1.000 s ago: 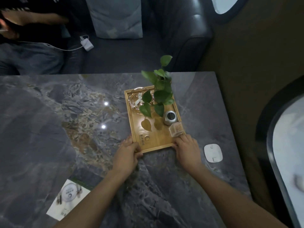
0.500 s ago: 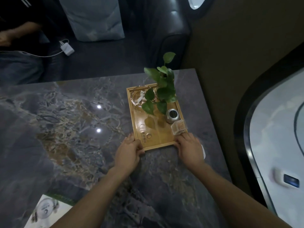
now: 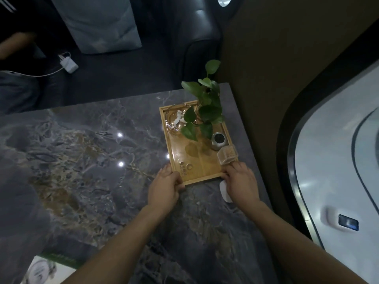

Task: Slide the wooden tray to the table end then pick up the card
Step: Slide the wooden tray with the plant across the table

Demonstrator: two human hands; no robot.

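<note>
A wooden tray point(image 3: 203, 173) lies on the dark marble table point(image 3: 86, 160) near its far right corner. It carries a leafy green plant point(image 3: 205, 111), a glass dish point(image 3: 178, 121), a small metal pot point(image 3: 219, 140) and a clear box point(image 3: 227, 155). My left hand point(image 3: 165, 185) grips the tray's near left corner, thumb over the rim. My right hand point(image 3: 242, 181) holds the near right corner. A white printed card point(image 3: 43, 270) lies at the table's near left edge, partly cut off by the frame.
A small white rounded object point(image 3: 223, 191) lies on the table, half hidden under my right hand. A dark sofa point(image 3: 201, 33) with a pale cushion point(image 3: 98, 23) stands beyond the table, with a white charger point(image 3: 68, 63) on it. A person's arm point(image 3: 14, 44) shows at far left.
The tray has slid further toward the table's far right corner, with both hands still on its near edge. The white object has become partly covered by my right hand.
</note>
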